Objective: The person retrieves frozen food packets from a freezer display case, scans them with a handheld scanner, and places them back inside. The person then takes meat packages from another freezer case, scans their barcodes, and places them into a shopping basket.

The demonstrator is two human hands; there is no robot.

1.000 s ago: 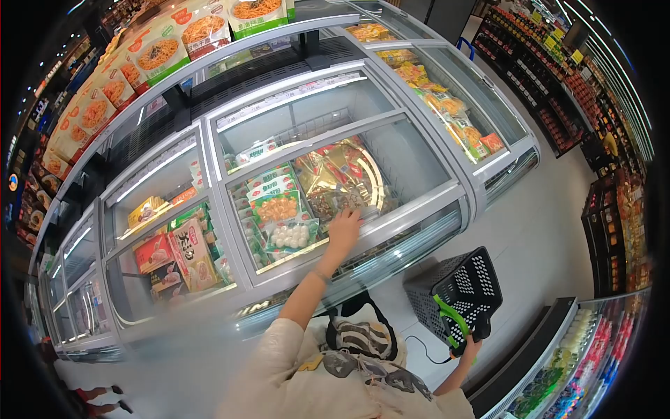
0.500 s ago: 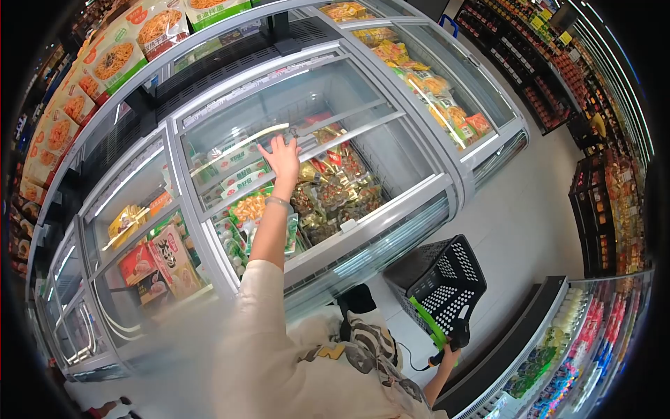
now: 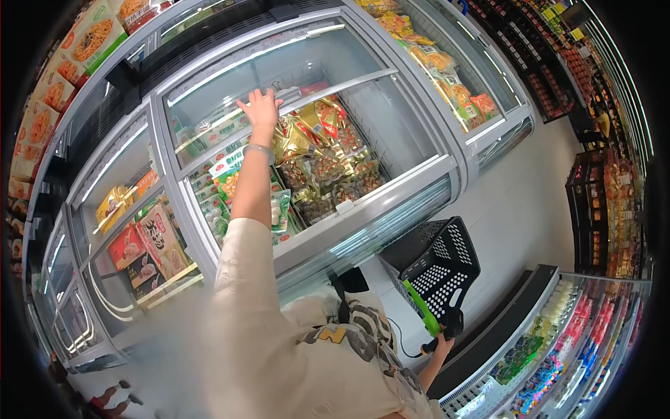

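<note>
My left hand (image 3: pixel 262 110), fingers spread, rests on the glass lid (image 3: pixel 276 105) of a chest freezer (image 3: pixel 335 241). That lid is slid back, so the front of the compartment is uncovered. Inside, gold and red packs (image 3: pixel 314 143) lie beside green and white bags (image 3: pixel 227 183), partly behind my left forearm. At the lower right my right hand (image 3: pixel 438 344) is closed round the handle of a black shopping basket (image 3: pixel 447 269) with a green bar (image 3: pixel 421 307). A black and orange object with a cable is against this hand; its exact hold is unclear.
More freezer compartments (image 3: pixel 150 244) with boxes continue left, and another (image 3: pixel 447 77) with yellow packs stands right. Noodle packs (image 3: pixel 91 42) line the top left. A refrigerated display (image 3: pixel 544 342) is at the lower right, dark shelves (image 3: pixel 590 209) behind. A person's feet (image 3: pixel 125 391) show lower left.
The glass lid has slid from the front toward the back, uncovering the packs. My left hand has moved from its front edge up and to the left, its fingers now spread. The view has shifted.
</note>
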